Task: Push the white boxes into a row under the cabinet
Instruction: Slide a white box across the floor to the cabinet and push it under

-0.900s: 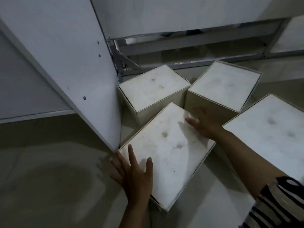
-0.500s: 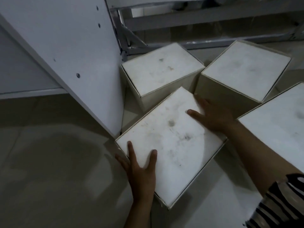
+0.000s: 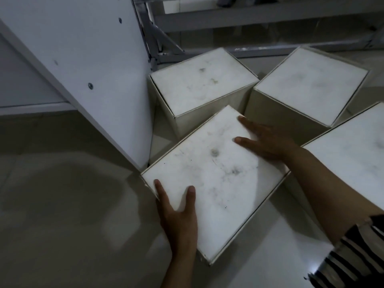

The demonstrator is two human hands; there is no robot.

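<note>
Several white boxes stand on the floor. The nearest white box (image 3: 214, 179) sits turned at an angle, its far corner touching the box behind it (image 3: 203, 84). My left hand (image 3: 178, 215) grips its near left edge, thumb and a finger on the lid. My right hand (image 3: 268, 140) lies flat over its far right edge, fingers spread. Another box (image 3: 309, 84) stands at the back right, and a fourth (image 3: 351, 163) at the right edge is partly cut off.
The white cabinet side panel (image 3: 87, 65) slants down on the left, its lower corner just beside the near box. A grey metal frame (image 3: 249, 19) runs along the back under the cabinet. Pale floor tiles (image 3: 62, 215) spread to the left and front.
The view has dropped and moved closer, so the boxes look larger. Both hands stay on the near box, which has shifted a little toward the cabinet panel's corner.
</note>
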